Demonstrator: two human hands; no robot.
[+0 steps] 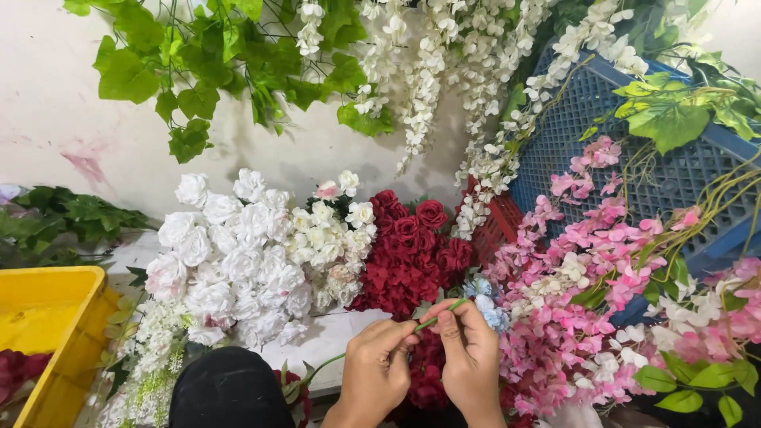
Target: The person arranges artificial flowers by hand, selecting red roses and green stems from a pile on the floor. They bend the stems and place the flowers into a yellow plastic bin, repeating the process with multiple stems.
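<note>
Both my hands meet at the bottom centre on a thin green artificial flower stem (441, 314). My left hand (375, 366) pinches the stem's lower part, which trails down-left. My right hand (471, 358) grips the stem near its upper end, just under a small pale blue flower cluster (485, 303). Behind the hands lies a bunch of dark red roses (411, 252). To the left of it are white roses (231, 261).
A yellow plastic crate (52, 331) sits at the left edge. A blue lattice crate (634, 166) leans at the right, with pink blossom sprays (590, 261) over it. White hanging blossoms (444, 71) and green leaf vines (206, 71) drape from above. A black rounded object (226, 390) lies at bottom left.
</note>
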